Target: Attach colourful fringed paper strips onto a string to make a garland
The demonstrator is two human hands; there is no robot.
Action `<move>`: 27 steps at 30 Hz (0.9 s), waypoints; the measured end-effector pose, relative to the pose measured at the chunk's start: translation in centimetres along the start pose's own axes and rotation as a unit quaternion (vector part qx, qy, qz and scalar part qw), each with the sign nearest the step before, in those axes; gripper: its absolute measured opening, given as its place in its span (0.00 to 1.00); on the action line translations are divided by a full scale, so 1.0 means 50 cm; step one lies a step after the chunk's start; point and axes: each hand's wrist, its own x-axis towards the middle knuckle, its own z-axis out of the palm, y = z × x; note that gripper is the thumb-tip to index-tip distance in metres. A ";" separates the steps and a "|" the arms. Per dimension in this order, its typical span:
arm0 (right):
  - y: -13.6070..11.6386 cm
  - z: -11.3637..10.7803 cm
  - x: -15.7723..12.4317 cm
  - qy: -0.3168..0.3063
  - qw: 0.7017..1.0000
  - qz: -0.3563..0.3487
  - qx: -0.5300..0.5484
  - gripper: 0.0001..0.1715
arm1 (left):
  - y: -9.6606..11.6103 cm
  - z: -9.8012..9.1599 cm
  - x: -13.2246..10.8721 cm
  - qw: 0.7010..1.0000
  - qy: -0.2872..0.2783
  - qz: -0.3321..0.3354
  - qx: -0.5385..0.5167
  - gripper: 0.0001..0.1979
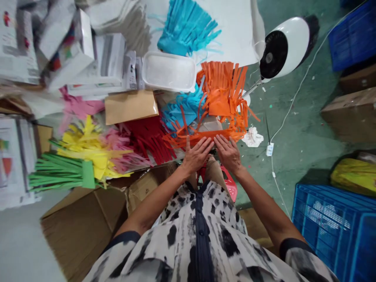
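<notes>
My left hand [197, 155] and my right hand [228, 152] lie nearly flat, side by side, fingers stretched forward. Both rest on the near edge of a long strip of orange fringed tissue paper [202, 137] at the table's front. Beyond it spreads a bunch of orange fringe [221, 94]. Blue fringed paper [183, 111] lies just left of that bunch. Further left are dark red fringe [152, 137], pink fringe [126, 147], yellow fringe [88, 143] and green fringe [63, 172].
A white plastic tub [169, 71] and a brown cardboard piece [131, 106] sit behind the fringes. White boxes [108, 58] pile up at left. A fan [289, 47] stands right of the table. Blue crates [331, 227] and a cable [302, 84] are on the floor.
</notes>
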 end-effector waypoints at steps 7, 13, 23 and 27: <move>0.017 0.005 0.005 0.022 0.999 -0.026 0.004 0.28 | -0.083 -0.084 -0.088 0.996 0.072 -0.035 0.048 0.20; 0.028 -0.009 0.024 0.004 1.000 -0.019 0.011 0.24 | -0.031 -0.089 -0.055 0.993 0.117 0.013 0.027 0.19; 0.069 -0.020 0.051 -0.043 0.997 -0.043 0.038 0.19 | -0.035 -0.015 0.072 0.999 0.010 0.014 -0.046 0.17; 0.076 -0.017 0.054 -0.049 0.997 -0.048 0.031 0.18 | -0.036 -0.026 0.072 0.998 0.027 -0.003 -0.064 0.14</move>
